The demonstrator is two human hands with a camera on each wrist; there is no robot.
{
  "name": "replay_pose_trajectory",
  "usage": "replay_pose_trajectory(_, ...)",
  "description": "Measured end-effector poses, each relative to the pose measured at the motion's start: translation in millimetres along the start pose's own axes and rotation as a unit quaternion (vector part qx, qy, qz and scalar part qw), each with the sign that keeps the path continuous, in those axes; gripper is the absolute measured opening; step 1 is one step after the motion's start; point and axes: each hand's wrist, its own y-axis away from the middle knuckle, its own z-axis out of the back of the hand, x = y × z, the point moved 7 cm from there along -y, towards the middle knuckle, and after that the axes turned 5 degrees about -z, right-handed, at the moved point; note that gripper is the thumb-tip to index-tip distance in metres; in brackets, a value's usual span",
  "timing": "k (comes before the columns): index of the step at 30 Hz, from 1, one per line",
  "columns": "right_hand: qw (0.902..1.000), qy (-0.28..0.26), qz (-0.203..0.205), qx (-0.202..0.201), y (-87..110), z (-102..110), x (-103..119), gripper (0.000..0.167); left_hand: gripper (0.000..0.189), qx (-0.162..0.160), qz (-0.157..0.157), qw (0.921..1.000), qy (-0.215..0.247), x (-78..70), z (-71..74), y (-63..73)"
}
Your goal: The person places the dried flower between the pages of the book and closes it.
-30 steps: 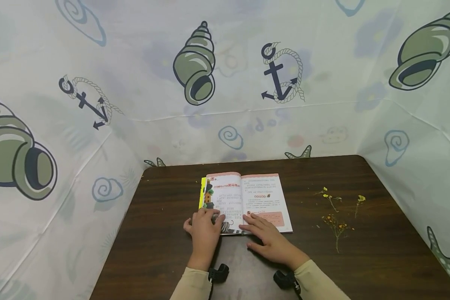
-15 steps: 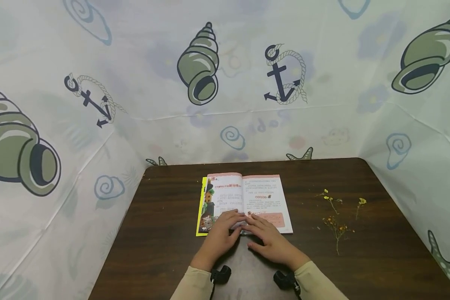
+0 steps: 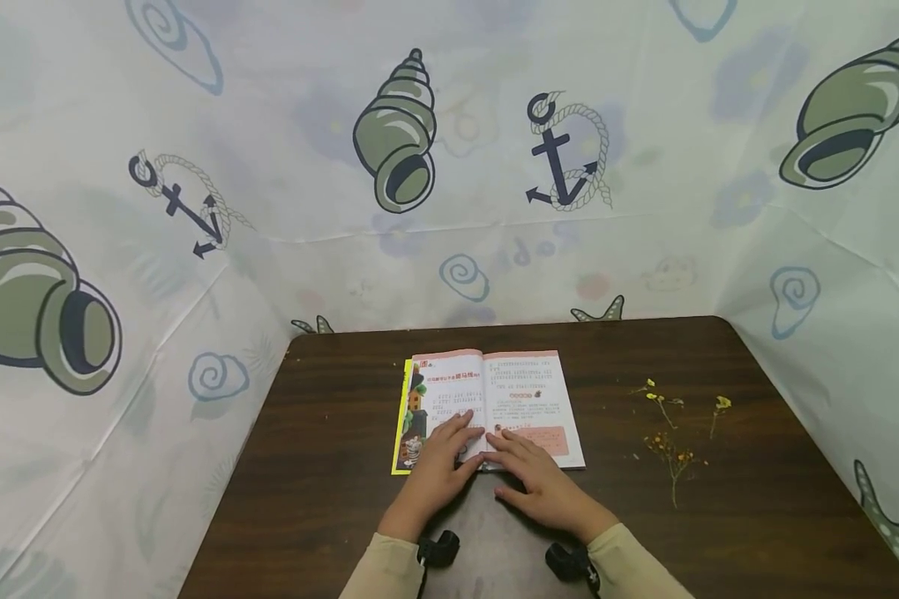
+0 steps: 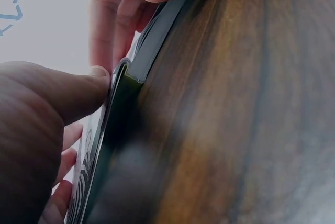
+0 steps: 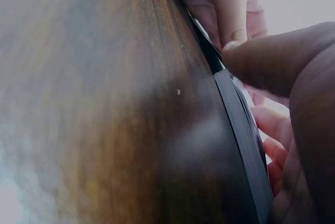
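An open book (image 3: pixel 524 378) with illustrated, printed pages lies on the dark wooden table, a yellow cover edge showing along its left side. My left hand (image 3: pixel 442 457) rests on the lower part of the left page, fingers spread toward the spine. On the lower right page lies my right hand (image 3: pixel 535 474), its fingers extended and its thumb off the book's near edge. The two hands' fingertips come close together at the spine. In the left wrist view the thumb (image 4: pixel 78 90) presses at the book's lower edge (image 4: pixel 162 35), where a striped zebra drawing shows below it.
Small sprigs of yellow flowers (image 3: pixel 673 457) lie on the table (image 3: pixel 307 516) to the right of the book. A patterned cloth (image 3: pixel 494 166) with shells and anchors hangs behind and at both sides. Each wrist wears a black camera (image 3: pixel 439 549).
My left hand has moved right from the left page's outer edge to near the spine, uncovering the left page's lower corner. The right hand has stayed in place on the right page.
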Motion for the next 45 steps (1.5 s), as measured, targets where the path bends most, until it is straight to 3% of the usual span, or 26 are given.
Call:
replay_pose_trajectory(11,1.0000,-0.008,0.002,0.001,1.2,3,0,0.057,0.050,-0.001,-0.003,0.9999,0.014,3.0,2.2,-1.1)
replay_pose_trajectory(18,0.9997,-0.022,-0.006,0.008,7.7,8,3,0.051,0.058,0.016,0.021,0.9993,0.028,5.3,-3.2,0.9)
replay_pose_trajectory(24,1.0000,0.004,0.003,-0.003,16.7,8,3,0.053,0.059,0.007,0.015,0.9997,0.020,5.1,-3.3,1.8)
replay_pose_trajectory(29,0.9991,0.035,0.010,-0.023,34.5,17,7,0.052,0.060,0.014,0.019,0.9995,0.019,4.6,-3.0,1.3)
replay_pose_trajectory(35,0.9946,0.089,0.009,-0.053,63.4,42,9,0.054,0.059,0.018,0.030,0.9989,0.030,4.6,-2.5,-0.7)
replay_pose_trajectory(45,0.9851,0.127,-0.076,-0.087,115.2,90,-21,0.061,0.059,0.012,0.037,0.9985,0.038,5.1,-6.3,4.0)
